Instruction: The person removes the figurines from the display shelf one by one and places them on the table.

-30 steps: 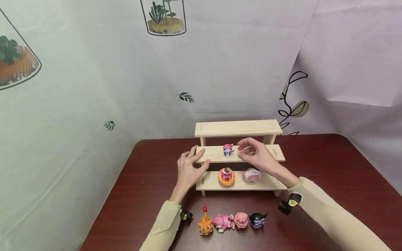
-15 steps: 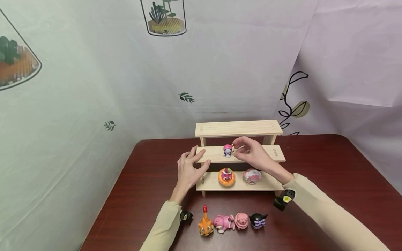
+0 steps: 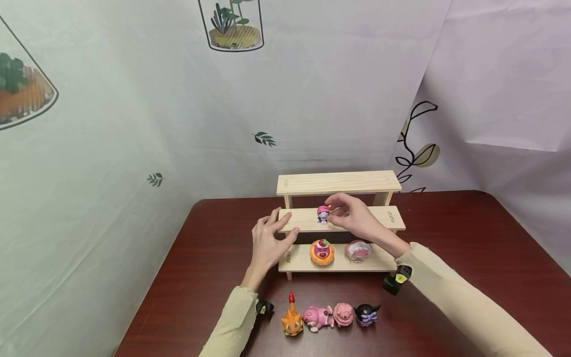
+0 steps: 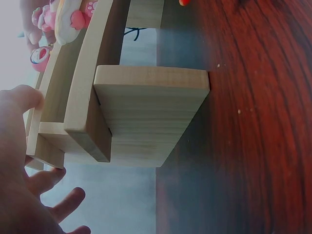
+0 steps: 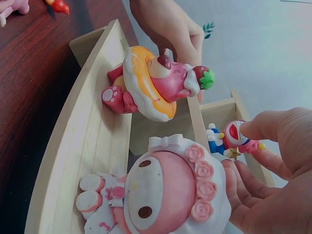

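My right hand (image 3: 354, 215) pinches a small blue-and-white figurine (image 5: 236, 139) with a pink cap, which stands on the middle board (image 3: 303, 218) of a wooden tiered display shelf. In the right wrist view the thumb lies on its face and the fingers curl behind it. My left hand (image 3: 267, 243) holds the left end of that board, thumb at the front edge (image 4: 33, 117) and fingers spread around the end. On the lower board sit a pink bear figurine in an orange ring (image 3: 322, 252) and a pink figurine with a white bonnet (image 5: 170, 190).
In front of the shelf, a row of figurines lies on the dark red table (image 3: 214, 248): an orange one with a red-tipped tail (image 3: 292, 320), a pink bear (image 3: 317, 317), a round pink one (image 3: 343, 314) and a black one with a purple bow (image 3: 367, 314). A patterned cloth (image 3: 312, 99) hangs behind.
My right hand has moved left along the middle board, from beside the capped figurine to a hold on it. My left hand has stayed at the board's end.
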A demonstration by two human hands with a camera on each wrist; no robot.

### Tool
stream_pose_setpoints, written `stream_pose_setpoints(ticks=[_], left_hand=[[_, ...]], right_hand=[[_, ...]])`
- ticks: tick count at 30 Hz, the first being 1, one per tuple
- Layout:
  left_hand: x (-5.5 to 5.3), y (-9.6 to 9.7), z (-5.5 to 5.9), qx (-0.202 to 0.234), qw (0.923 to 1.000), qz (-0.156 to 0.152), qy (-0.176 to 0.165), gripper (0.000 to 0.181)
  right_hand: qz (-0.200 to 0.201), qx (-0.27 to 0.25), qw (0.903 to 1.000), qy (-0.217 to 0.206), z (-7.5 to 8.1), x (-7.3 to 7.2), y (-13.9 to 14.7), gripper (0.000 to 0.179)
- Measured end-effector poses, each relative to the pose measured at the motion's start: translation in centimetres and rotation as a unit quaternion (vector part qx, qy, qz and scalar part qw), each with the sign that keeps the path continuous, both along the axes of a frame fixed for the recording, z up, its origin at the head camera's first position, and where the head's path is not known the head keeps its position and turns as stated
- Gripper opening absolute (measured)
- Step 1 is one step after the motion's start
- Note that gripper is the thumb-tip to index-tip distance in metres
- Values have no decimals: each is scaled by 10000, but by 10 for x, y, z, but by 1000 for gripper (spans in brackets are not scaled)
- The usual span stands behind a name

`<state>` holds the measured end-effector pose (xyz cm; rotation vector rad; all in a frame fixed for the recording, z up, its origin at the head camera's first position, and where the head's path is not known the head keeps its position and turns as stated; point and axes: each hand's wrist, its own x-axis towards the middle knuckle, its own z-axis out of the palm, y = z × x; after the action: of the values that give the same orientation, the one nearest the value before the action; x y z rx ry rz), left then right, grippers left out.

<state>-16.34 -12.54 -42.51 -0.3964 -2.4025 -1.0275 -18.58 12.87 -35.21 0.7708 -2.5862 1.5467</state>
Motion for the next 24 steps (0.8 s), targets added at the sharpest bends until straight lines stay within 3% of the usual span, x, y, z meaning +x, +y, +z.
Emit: stream_pose_setpoints(ticks=[24], left_hand=[[-1,1,1,8,10000,-5,-1,49]], right_hand=[[44,271,9996,103,0,-4,-9,30]])
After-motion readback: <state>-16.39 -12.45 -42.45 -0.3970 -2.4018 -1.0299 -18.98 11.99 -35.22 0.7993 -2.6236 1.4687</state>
